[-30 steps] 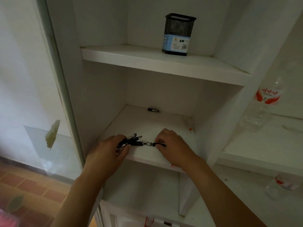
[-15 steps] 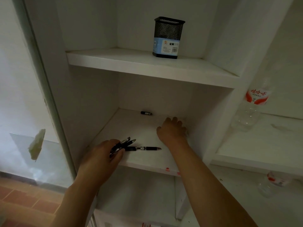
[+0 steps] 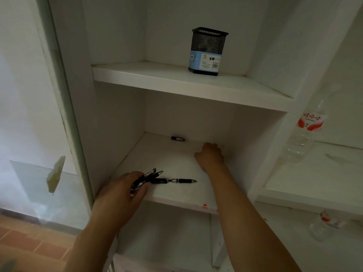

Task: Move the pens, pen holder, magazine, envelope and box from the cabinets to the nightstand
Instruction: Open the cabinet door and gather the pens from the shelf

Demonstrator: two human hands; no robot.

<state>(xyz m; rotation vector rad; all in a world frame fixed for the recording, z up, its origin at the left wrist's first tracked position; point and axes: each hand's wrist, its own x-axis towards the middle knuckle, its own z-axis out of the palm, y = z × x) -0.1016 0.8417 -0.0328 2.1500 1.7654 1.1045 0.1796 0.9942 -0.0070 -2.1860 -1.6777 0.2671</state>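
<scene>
The left hand (image 3: 119, 195) clamps a bundle of black pens (image 3: 146, 178) at the lower shelf's (image 3: 176, 201) front edge, and they could slip out. One loose pen (image 3: 173, 181) lies across the shelf, tip pointing right. The right hand (image 3: 210, 157), fingers curled, reaches deep right; I cannot tell what it holds.

Pen holder (image 3: 207, 52) sits up on the upper shelf (image 3: 176, 83), toward the right. One shelf down, the left hand (image 3: 119, 195) is at the front-left edge gripping a bunch of pens (image 3: 146, 178), with one more pen (image 3: 173, 181) lying flat just right of them. Right hand (image 3: 210, 156) is deeper in, by the right wall. A small capped thing (image 3: 178, 138) lies at the very back. Water bottle (image 3: 303, 134) stands in the next compartment over to the right.
</scene>
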